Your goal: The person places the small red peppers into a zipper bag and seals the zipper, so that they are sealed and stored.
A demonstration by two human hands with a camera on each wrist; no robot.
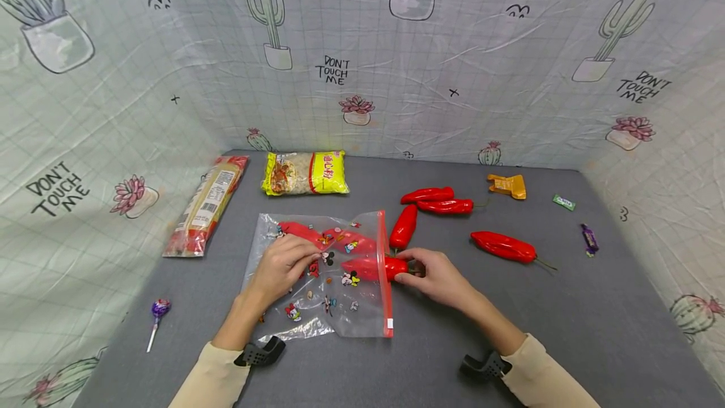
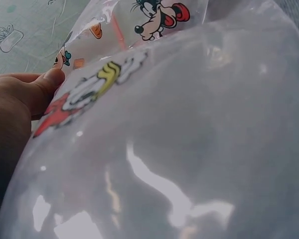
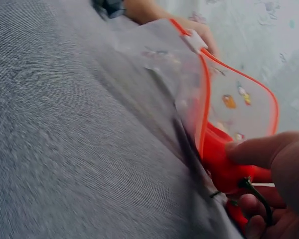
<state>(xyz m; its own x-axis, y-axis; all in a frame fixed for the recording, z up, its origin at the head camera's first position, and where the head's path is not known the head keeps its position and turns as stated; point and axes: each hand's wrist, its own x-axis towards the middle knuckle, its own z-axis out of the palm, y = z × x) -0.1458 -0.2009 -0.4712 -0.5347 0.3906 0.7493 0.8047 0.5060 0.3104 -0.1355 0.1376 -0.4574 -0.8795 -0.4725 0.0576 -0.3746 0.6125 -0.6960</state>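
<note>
A clear zip bag [image 1: 351, 313] with cartoon prints and a red zip edge lies on the table, its mouth facing right. My left hand [image 1: 286, 263] pinches the upper film of the bag; in the left wrist view its thumb [image 2: 52, 77] lies against the plastic. With thumb and fingers my right hand [image 1: 433, 276] grips a red chili pepper [image 1: 396, 267] by its stem end. The pepper's tip is inside the bag, while its thick end sticks out past the zip. Another red pepper [image 1: 300, 230] shows through the film near the bag's far side. The right wrist view shows the zip's white slider [image 3: 195, 42].
Several more peppers lie outside, one [image 1: 404, 227] beside the bag mouth and another [image 1: 503, 246] farther right. Behind stand a yellow food packet [image 1: 306, 173] and a long noodle packet [image 1: 208, 206]. A lollipop [image 1: 160, 308] lies left; small wrapped sweets, including a purple one [image 1: 589, 239], lie right.
</note>
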